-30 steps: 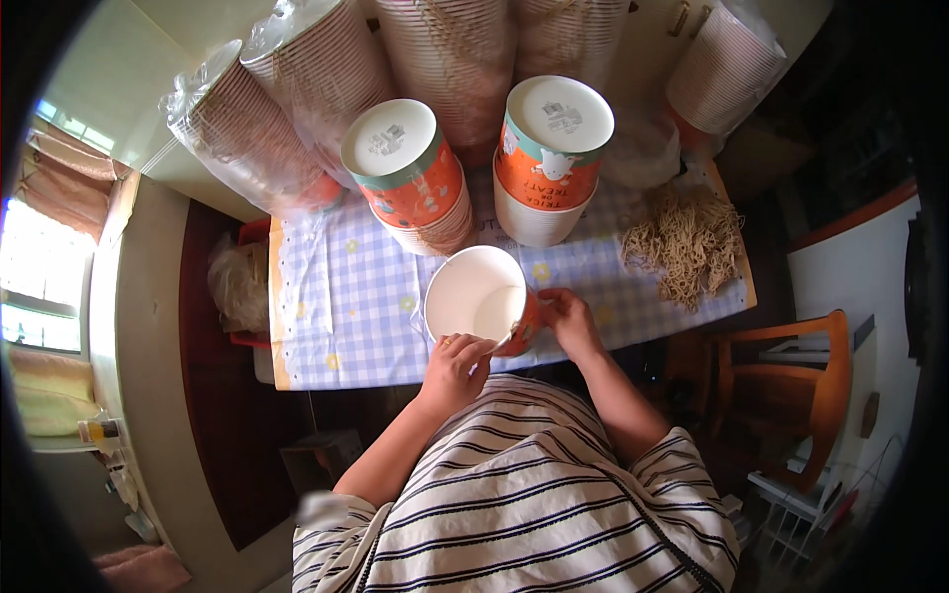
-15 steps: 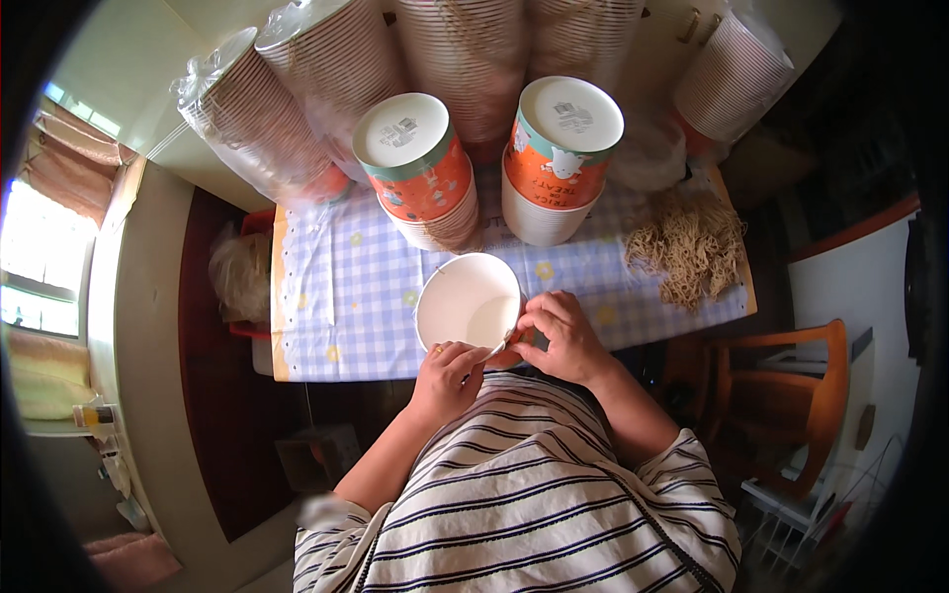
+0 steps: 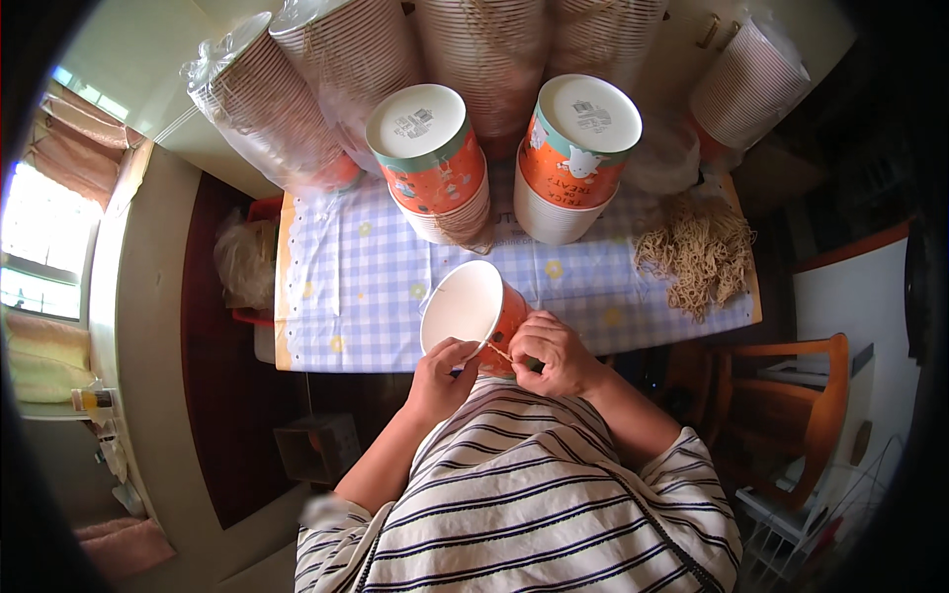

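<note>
An orange paper bucket (image 3: 463, 308) with a white inside tilts at the table's near edge, its mouth turned toward the left. My left hand (image 3: 441, 381) is closed on the near part of its rim, thumb and fingers pinching the lip. A short piece of tan cord (image 3: 499, 352) runs from the rim to my right hand (image 3: 550, 354), whose fingertips are closed on it beside the bucket's orange wall. Where the cord meets the bucket is partly hidden by my fingers.
Two stacks of upturned buckets, a left stack (image 3: 425, 163) and a right stack (image 3: 578, 158), stand beyond on the checked tablecloth (image 3: 376, 296). Loose tan cords (image 3: 697, 252) lie at the right. Plastic-wrapped bucket stacks (image 3: 267, 104) line the back. A wooden chair (image 3: 830, 395) stands right.
The bucket has turned so its mouth faces more to the left and its orange side shows. My right hand has drawn slightly down from the rim, with cord now visible between the hands.
</note>
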